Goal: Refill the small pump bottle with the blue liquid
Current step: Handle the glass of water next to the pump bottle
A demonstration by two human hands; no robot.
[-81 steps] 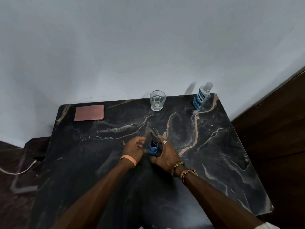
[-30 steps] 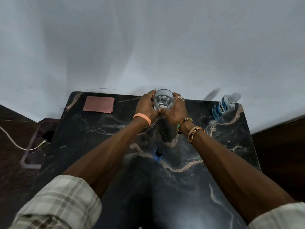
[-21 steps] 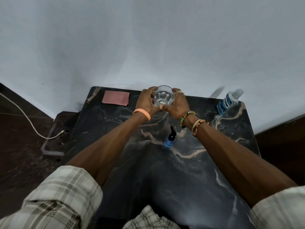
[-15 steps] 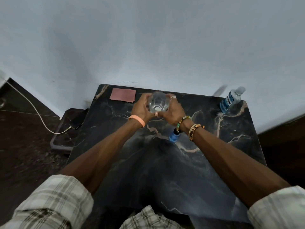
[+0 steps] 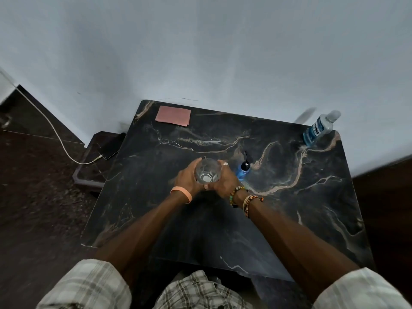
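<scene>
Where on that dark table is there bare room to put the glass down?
The table is bare along its near edge and across the right side below the big bottle, also between the pink card and both hands. It is crowded only beside the small pump bottle, close to the glass.

I see a black marble tabletop (image 5: 289, 208) streaked with pale tan and white veins. At its far left corner lies a dusty-pink rectangular card (image 5: 173, 115). The small pump bottle (image 5: 243, 170) shows bright blue liquid under a black pump top. The large clear plastic bottle (image 5: 317, 130) carries blue liquid low down and a blue-and-white label. My left hand (image 5: 187, 179) wears a peach silicone wristband (image 5: 181, 194); my right hand (image 5: 226, 181) has green and amber beaded bracelets (image 5: 237, 192). The clear colourless drinking glass (image 5: 207, 171) sits between them. My rolled sleeves (image 5: 89, 284) are cream with grey-brown plaid. The wall (image 5: 200, 52) is pale grey-blue, and the floor (image 5: 33, 197) dark speckled brown, crossed by a white cable (image 5: 59, 139).
</scene>
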